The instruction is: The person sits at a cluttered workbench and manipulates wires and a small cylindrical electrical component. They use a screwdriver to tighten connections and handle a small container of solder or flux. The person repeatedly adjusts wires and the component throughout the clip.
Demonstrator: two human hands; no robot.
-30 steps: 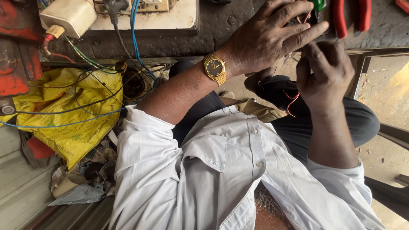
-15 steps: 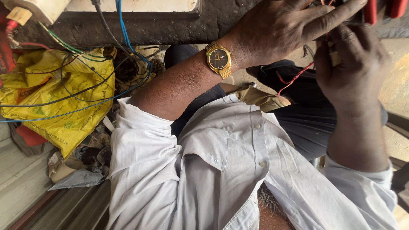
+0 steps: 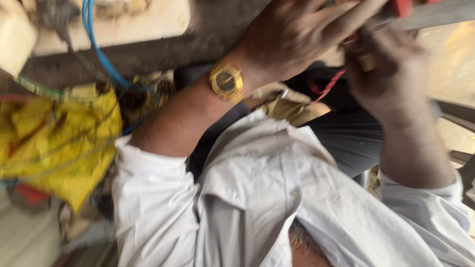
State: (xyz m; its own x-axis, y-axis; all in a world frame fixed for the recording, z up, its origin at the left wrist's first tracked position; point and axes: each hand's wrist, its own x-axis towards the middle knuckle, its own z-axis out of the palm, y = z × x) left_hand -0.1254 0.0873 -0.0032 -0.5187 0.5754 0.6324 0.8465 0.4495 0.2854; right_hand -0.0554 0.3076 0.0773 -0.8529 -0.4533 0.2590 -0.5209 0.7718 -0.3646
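My left hand (image 3: 297, 34), with a gold wristwatch (image 3: 226, 81) on its wrist, reaches across the top of the view. Its fingers are stretched out towards the red tool handles (image 3: 403, 7) at the top edge. My right hand (image 3: 391, 69) is curled just below those fingers, pinching a small brass-coloured part (image 3: 368, 62). A thin red wire (image 3: 326, 86) loops down from it. The picture is blurred, and what lies under my left fingers is hidden. My white shirt (image 3: 267, 198) fills the lower part of the view.
A crumpled yellow bag (image 3: 59, 133) with wires across it lies at the left. A blue cable (image 3: 99, 54) runs down from a pale board (image 3: 123, 22) on the dark bench edge (image 3: 163, 52). A white box (image 3: 12, 34) sits at the far left.
Both hands have shifted up towards the top edge and look larger. The yellow bag has slid left. The picture has become blurred by movement.
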